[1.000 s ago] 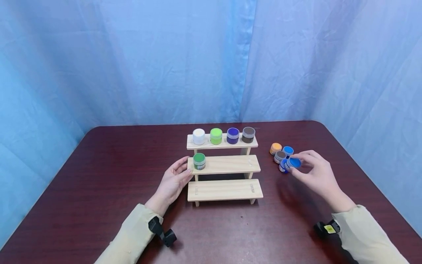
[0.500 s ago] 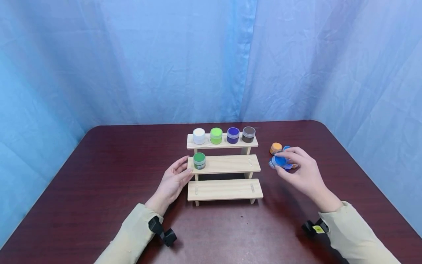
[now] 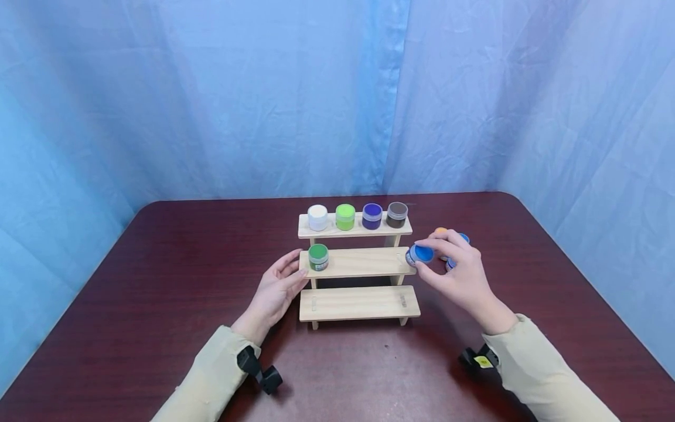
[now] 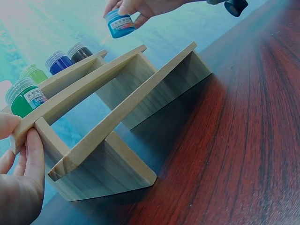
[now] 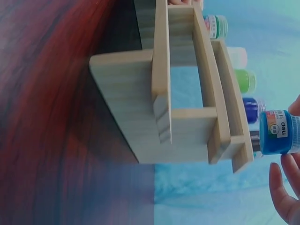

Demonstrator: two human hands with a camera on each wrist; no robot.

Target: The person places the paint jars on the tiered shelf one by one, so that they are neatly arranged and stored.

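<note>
A three-step wooden display stand [image 3: 360, 303] stands on the table. My left hand [image 3: 275, 293] pinches the left end of its middle step, thumb on top and fingers beneath in the left wrist view. Beside that thumb sits a green paint jar [image 3: 319, 257]. My right hand [image 3: 460, 277] holds a blue paint jar [image 3: 420, 254] between thumb and fingertips, at the right end of the middle step. The left wrist view has this blue jar [image 4: 120, 24] raised above the step and slightly tilted. White [image 3: 317, 217], light green [image 3: 345, 217], purple [image 3: 372, 216] and dark brown [image 3: 397, 215] jars line the top step.
Behind my right hand, an orange jar [image 3: 440, 231] and blue jars [image 3: 464, 237] stand on the dark red table [image 3: 158, 281], partly hidden. Blue curtains [image 3: 263, 105] hang behind and at both sides.
My right hand has carried the blue jar leftward from the group of jars to the right end of the middle step. My left hand has stayed on the stand.
</note>
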